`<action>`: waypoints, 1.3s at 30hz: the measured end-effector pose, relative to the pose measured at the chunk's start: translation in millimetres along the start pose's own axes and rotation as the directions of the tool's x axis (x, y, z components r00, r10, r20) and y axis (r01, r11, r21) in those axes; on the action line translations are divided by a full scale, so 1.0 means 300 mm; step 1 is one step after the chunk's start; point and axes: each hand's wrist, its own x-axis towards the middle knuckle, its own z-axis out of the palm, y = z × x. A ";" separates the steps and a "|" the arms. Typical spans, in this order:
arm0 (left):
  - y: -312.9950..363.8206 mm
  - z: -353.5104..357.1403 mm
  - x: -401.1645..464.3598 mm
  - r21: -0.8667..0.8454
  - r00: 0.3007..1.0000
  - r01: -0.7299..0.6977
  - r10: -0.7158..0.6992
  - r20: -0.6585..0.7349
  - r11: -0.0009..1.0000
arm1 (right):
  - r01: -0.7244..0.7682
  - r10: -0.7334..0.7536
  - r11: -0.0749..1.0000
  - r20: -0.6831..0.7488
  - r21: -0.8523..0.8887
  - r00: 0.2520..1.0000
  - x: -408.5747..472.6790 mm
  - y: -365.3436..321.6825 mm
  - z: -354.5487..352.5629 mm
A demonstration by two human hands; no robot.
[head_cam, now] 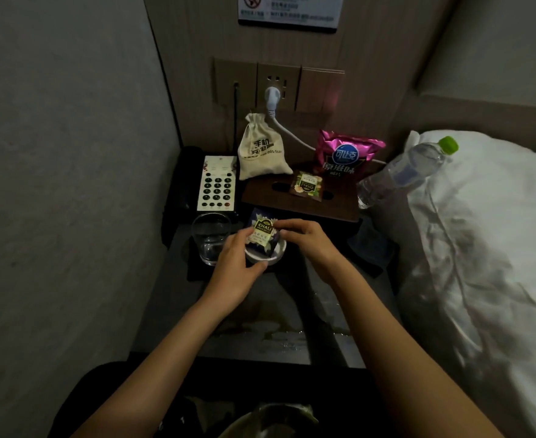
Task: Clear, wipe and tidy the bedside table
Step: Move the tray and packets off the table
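On the dark bedside table (171,308) a small white round dish (277,252) holds a dark blue tea sachet (264,230). My left hand (236,267) curls around the dish's near rim, thumb on its front edge. My right hand (307,237) pinches the sachet's right side with its fingertips. A clear glass (210,240) stands just left of the dish. Behind lie a second tea sachet (306,186) on a dark wooden tissue box (298,202), a cloth drawstring bag (261,151), a pink snack packet (345,156) and a telephone (217,184).
A water bottle (405,169) with a green cap leans against the white pillow (488,222) on the right. A white plug (273,99) and cable run from the wall socket. The wall stands close on the left. Wet patches shine on the table's front part (279,333).
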 end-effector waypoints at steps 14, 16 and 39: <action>0.097 0.051 0.105 -0.664 0.963 0.230 -0.263 0.053 0.711 | 0.160 -0.144 0.972 -0.106 0.170 0.984 0.055 -0.078 -0.144; 0.087 0.053 0.101 -0.686 0.963 0.236 -0.262 0.068 0.688 | 0.162 -0.194 0.977 -0.268 -0.136 0.944 0.113 -0.074 -0.154; 0.066 0.039 0.040 -0.755 0.953 0.272 -0.275 0.127 0.597 | 0.209 -0.416 0.387 0.032 -0.898 0.909 0.190 0.054 -0.126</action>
